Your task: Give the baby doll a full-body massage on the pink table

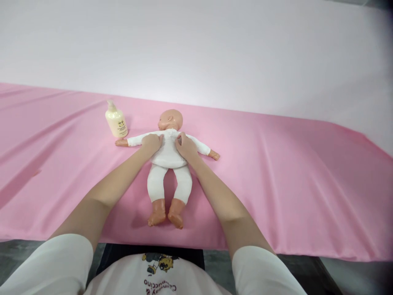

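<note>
Doll [168, 156] lies on the pink cloth [282, 184] in front of you, head at 12 o'clk, feet at 6, face turned twd 9. Your L hand [152, 143] is on its torso approx. 9, R hand [187, 148] approx. 3. R fingers curled; can't tell if either's gripping. Bottle [117, 122] stands at 10.

A pink-draped table [239, 184] carries a white-clad baby doll [169, 157], arms outspread, and a standing cream-coloured pump bottle [116, 121].

The label print [122, 129] on the bottle [115, 121] is unreadably small.
</note>
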Demonstrator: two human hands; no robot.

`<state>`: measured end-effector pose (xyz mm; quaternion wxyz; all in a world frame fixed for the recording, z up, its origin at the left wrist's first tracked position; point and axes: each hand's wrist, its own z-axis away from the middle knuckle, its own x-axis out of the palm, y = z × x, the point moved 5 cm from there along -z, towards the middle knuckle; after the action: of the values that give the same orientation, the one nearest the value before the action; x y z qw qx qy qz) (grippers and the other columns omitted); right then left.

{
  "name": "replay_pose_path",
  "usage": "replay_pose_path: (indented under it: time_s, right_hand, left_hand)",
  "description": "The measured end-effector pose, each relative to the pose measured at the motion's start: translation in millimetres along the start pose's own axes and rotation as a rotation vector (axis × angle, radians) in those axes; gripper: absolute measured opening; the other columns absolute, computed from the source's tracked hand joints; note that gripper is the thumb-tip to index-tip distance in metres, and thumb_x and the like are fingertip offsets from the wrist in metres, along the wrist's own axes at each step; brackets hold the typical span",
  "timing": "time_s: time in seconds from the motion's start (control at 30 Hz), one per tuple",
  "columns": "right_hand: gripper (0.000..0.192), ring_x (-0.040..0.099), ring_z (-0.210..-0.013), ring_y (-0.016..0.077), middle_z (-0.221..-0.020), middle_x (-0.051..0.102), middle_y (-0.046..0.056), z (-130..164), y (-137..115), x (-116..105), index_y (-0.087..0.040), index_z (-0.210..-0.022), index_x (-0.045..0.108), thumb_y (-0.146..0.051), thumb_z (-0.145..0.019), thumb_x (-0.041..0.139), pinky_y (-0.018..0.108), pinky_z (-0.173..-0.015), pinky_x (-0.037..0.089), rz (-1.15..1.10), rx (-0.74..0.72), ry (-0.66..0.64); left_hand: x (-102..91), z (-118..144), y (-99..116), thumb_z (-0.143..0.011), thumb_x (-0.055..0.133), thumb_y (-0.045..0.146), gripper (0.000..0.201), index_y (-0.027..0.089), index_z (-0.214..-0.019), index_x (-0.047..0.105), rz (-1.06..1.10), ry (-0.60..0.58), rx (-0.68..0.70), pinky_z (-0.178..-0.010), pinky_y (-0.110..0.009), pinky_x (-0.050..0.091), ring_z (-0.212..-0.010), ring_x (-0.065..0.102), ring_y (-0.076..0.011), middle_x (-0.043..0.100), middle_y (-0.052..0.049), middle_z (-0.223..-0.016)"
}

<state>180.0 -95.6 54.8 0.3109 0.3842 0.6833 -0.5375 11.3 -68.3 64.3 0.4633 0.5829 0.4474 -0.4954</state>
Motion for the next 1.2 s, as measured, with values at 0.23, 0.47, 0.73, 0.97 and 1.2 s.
replay_pose_path:
  time_s: [0.23, 0.47, 0.73, 0.97, 1.2]
  right_hand:
    - [0.022, 0.064, -0.097, 0.0276, -0.103, 0.071, 0.009, -1.0, 3.6, 2.8, -0.023, -0.112, 0.051, -0.037, -0.098, 0.042, 0.041, -0.087, 0.047, -0.017, 0.012, 0.015]
    - [0.023, 0.066, -0.096, 0.0304, -0.098, 0.072, 0.01, -1.9, 5.7, 4.2, -0.023, -0.112, 0.05, -0.039, -0.098, 0.042, 0.042, -0.085, 0.049, -0.011, 0.041, 0.02]
    - [0.024, 0.066, -0.093, 0.0279, -0.101, 0.072, 0.01, -0.4, 3.0, 2.7, -0.021, -0.113, 0.05, -0.039, -0.099, 0.042, 0.039, -0.083, 0.048, 0.015, 0.058, 0.008]
    - [0.028, 0.066, -0.093, 0.0264, -0.101, 0.073, 0.014, 1.8, 11.1, 2.4, -0.02, -0.103, 0.055, -0.042, -0.102, 0.037, 0.036, -0.083, 0.047, 0.071, 0.158, -0.053]
    - [0.042, 0.068, -0.107, 0.0306, -0.11, 0.073, 0.019, 3.7, 10.7, 2.9, -0.014, -0.106, 0.06, -0.045, -0.103, 0.033, 0.039, -0.091, 0.048, 0.163, 0.227, -0.051]
  left_hand:
    - [4.5, -0.2, -1.4, -0.109, 0.021, 0.046, 0.069, -0.003, -0.112, 0.069, 0.0, -0.021, -0.032, -0.087, -0.039, 0.045, -0.106, 0.065, -0.0318, 0.071, -0.027, -0.11]
    - [4.1, -5.7, -8.1, -0.106, 0.025, 0.051, 0.068, 0.001, -0.113, 0.072, 0.012, -0.042, -0.062, -0.09, -0.04, 0.049, -0.108, 0.069, -0.0347, 0.073, -0.025, -0.111]
    - [5.1, -4.4, -8.0, -0.105, 0.021, 0.055, 0.075, 0.001, -0.111, 0.073, 0.014, -0.079, -0.092, -0.091, -0.04, 0.05, -0.109, 0.069, -0.035, 0.073, -0.027, -0.111]
    - [10.2, -6.7, -9.7, -0.105, 0.017, 0.055, 0.077, 0.003, -0.11, 0.073, 0.02, -0.118, -0.1, -0.087, -0.043, 0.05, -0.106, 0.07, -0.0366, 0.073, -0.026, -0.107]
    - [6.1, 0.2, -3.9, -0.106, 0.019, 0.048, 0.07, 0.002, -0.107, 0.072, -0.025, -0.062, -0.061, -0.093, -0.041, 0.046, -0.107, 0.069, -0.0343, 0.073, -0.026, -0.109]
